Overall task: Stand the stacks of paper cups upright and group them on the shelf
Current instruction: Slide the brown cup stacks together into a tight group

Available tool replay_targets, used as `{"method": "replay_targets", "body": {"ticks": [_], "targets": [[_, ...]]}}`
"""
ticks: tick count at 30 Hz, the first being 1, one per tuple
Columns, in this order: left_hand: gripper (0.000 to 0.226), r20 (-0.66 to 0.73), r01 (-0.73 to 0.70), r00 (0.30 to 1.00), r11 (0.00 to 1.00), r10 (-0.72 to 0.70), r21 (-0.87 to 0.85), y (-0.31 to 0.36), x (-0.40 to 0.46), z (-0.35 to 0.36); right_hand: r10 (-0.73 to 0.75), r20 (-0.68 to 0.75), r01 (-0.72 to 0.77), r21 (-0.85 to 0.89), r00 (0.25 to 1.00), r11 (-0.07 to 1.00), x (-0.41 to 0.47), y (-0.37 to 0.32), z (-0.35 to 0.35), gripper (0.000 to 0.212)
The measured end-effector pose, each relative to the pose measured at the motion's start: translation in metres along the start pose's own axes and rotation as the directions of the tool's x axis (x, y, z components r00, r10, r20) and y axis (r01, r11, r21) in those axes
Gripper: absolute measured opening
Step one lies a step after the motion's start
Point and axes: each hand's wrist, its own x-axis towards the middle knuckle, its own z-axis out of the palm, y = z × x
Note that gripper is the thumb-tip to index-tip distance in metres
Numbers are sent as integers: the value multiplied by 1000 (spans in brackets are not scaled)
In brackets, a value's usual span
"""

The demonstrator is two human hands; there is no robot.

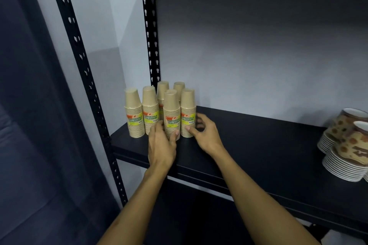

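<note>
Several stacks of tan paper cups with yellow-green labels stand upright, mouths down, in a tight cluster at the left end of the black shelf (258,145). My left hand (161,147) wraps the lower part of the front middle stack (171,111), thumb on its right side. My right hand (205,131) cups the front right stack (187,111), thumb at its base and fingers curled behind it. Two more stacks (133,113) (149,109) stand to the left, and two at the back (162,91) (178,87) near the wall.
Patterned paper bowls (346,149) with white rims lie tilted in stacks at the shelf's right end. A black perforated upright (87,77) frames the shelf on the left, another (151,45) stands at the back corner. A dark curtain (29,105) hangs further left.
</note>
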Motion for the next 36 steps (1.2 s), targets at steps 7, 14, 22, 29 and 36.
{"method": "replay_targets", "body": {"ticks": [7,14,22,29,36], "targets": [[50,91,-47,995,999,49,-19,-4,7,-6,2,25,-2,20,1000,1000,-8,-2,-8,53],[49,250,-92,963,994,103,-57,6,8,-4,-3,18,3,7,1000,1000,-20,-1,-34,50],[50,425,-94,894,986,143,-134,38,2,33,31,-29,-34,-91,999,995,-34,14,-96,52],[55,517,-139,833,979,198,-149,66,0,74,60,-95,-71,-114,994,991,-40,32,-142,54],[54,560,-149,800,976,215,-161,75,6,95,45,-127,-62,-132,991,989,-34,38,-154,56]]}}
